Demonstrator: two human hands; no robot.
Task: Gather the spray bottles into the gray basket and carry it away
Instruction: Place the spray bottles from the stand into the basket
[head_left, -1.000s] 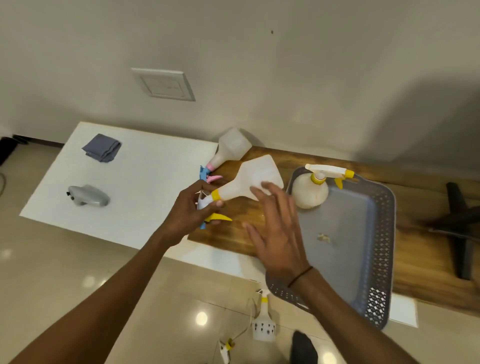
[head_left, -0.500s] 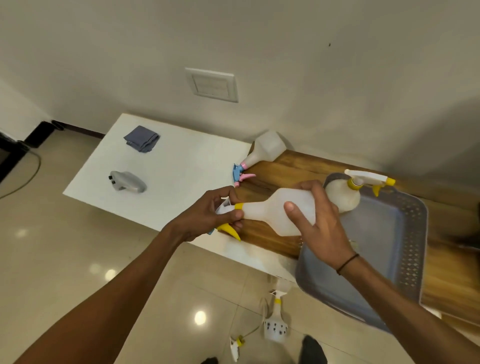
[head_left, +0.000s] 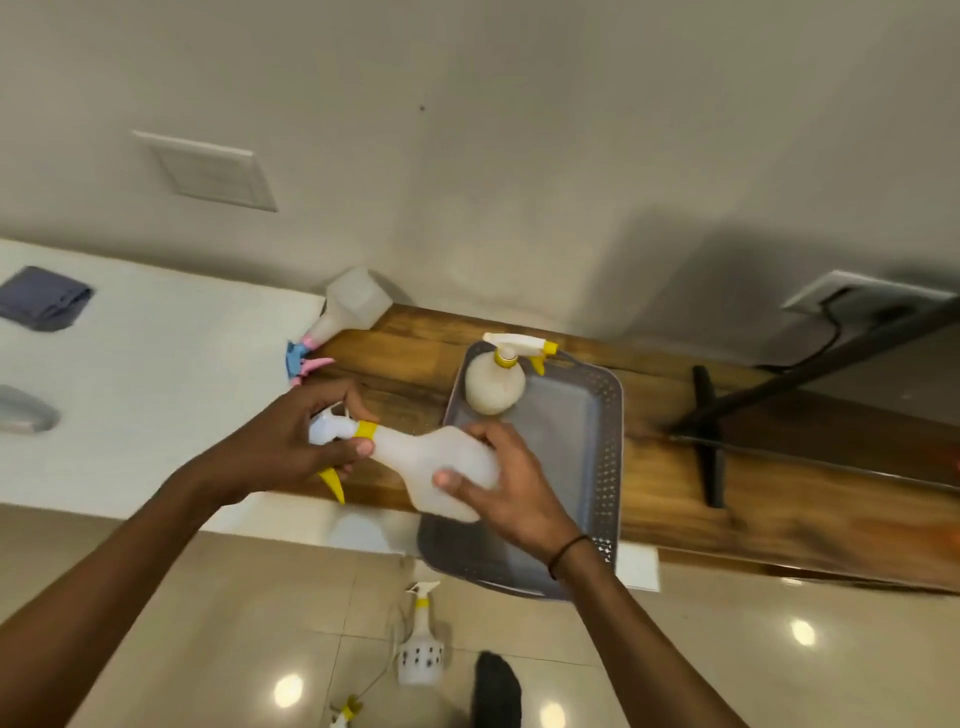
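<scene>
The person holds a translucent spray bottle (head_left: 431, 457) with a yellow collar in both hands: the left hand (head_left: 296, 441) curls round its trigger head and neck, the right hand (head_left: 498, 478) grips its wide base. Its long axis lies nearly level, head pointing left, base already over the near left rim of the gray basket (head_left: 602, 447). The basket lies rightward, so the right hand leads. A round yellow-capped bottle (head_left: 493, 387) stands inside; a pink-and-blue-triggered bottle (head_left: 343, 317) lies behind on the counter.

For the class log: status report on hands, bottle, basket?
Left hand grips sprayer head, right hand holds bottle body. Bottle above gray basket edge. Nothing blocking.
</scene>
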